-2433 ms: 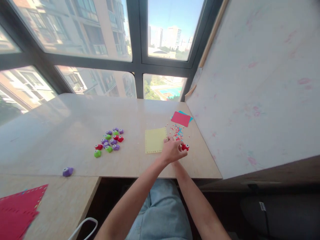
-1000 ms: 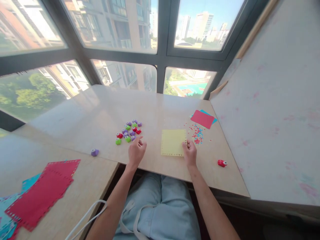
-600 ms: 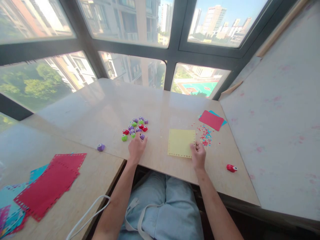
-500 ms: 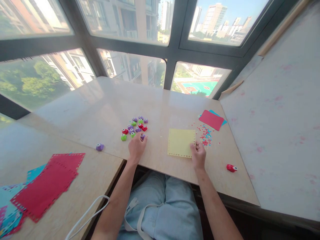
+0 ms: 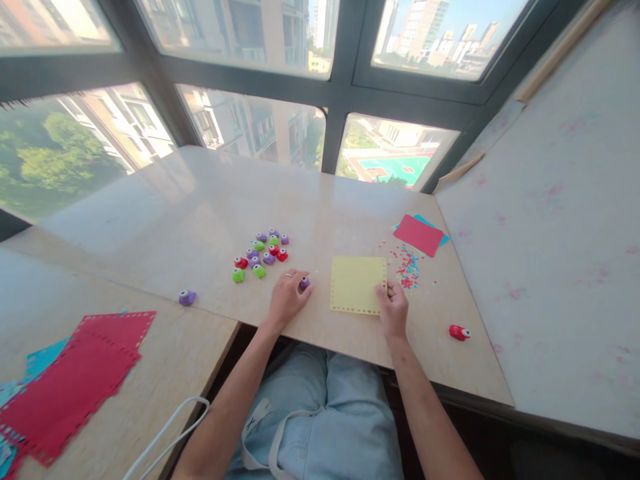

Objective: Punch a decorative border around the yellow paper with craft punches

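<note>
My left hand [image 5: 290, 298] is closed around a small purple craft punch [image 5: 305, 283], just left of the paper. Between the thumb and fingers of my right hand [image 5: 393, 308] is the right edge of a yellow sheet of paper [image 5: 356, 283]. Punched holes line the sheet's left, bottom and right edges; its top edge looks plain. Up and to the left of my left hand stands a cluster of purple, green and red craft punches [image 5: 269, 258].
Red and blue confetti [image 5: 409, 270] lies right of the sheet, below a red card [image 5: 421, 235] on blue paper. A red punch [image 5: 459, 333] lies near the right edge, a purple punch [image 5: 187, 297] at left. Punched red sheets [image 5: 75, 380] and a white cable [image 5: 170, 427] are at lower left.
My left hand has moved right, away from the cluster and towards the yellow sheet, carrying the purple punch. My right hand still grips the sheet. The view has shifted slightly.
</note>
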Demonstrator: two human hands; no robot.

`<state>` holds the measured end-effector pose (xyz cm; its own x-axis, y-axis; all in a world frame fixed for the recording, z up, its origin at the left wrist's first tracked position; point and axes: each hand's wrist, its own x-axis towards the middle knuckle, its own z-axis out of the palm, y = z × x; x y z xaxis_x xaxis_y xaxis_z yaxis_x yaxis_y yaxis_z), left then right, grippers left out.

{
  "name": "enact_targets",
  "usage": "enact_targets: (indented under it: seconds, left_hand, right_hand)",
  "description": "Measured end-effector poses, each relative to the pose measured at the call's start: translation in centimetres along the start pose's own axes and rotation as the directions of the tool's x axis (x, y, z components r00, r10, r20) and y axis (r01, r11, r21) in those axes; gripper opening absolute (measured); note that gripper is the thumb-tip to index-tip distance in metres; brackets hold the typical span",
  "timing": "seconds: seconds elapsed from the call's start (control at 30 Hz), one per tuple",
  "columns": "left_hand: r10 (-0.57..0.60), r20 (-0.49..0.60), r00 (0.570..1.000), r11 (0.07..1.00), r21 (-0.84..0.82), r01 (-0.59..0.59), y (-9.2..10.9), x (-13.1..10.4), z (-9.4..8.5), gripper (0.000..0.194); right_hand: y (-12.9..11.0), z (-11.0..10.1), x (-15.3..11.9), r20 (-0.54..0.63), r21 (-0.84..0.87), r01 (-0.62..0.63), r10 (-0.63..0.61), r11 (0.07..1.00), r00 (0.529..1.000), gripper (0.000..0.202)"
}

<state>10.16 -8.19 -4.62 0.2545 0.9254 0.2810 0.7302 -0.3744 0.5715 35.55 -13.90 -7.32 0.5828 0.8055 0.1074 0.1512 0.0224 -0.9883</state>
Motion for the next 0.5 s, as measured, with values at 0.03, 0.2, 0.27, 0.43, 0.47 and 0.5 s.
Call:
enact_targets:
  seconds: [0.03,0.2,0.27,0.43,0.47,0.5]
  left_hand:
    - [0.041,0.029,0.999,0.999,-0.029,-0.040,0.3,0.1,0.4,0.031]
    - [0.177,0.076,0.981,0.969,-0.188,-0.161,0.7,0.9,2.2,0.043]
    - [0.198,0.068,0.978,0.959,-0.220,-0.179,0.4,1.3,2.5,0.046]
    - [0.215,0.074,0.974,0.960,-0.197,-0.197,-0.1,2.1,2.3,0.029]
    - [0.217,0.078,0.973,0.961,-0.194,-0.199,-0.1,2.2,2.2,0.026]
    - [0.217,0.082,0.973,0.961,-0.195,-0.198,-0.1,2.3,2.2,0.024]
  right_hand:
    - [0.0,0.0,0.0,0.001,-0.007,0.004,-0.004,1.000,1.000,0.036]
    - [0.0,-0.1,0.0,0.017,-0.024,0.009,-0.008,1.000,1.000,0.036]
    - [0.0,-0.1,0.0,0.022,-0.022,0.004,-0.004,1.000,1.000,0.035]
    - [-0.4,-0.1,-0.1,0.049,-0.072,-0.006,0.009,0.997,0.999,0.032]
    - [-0.4,-0.1,-0.1,0.056,-0.087,-0.007,0.012,0.996,0.998,0.032]
    - [-0.5,-0.1,-0.1,0.064,-0.102,-0.007,0.014,0.995,0.998,0.032]
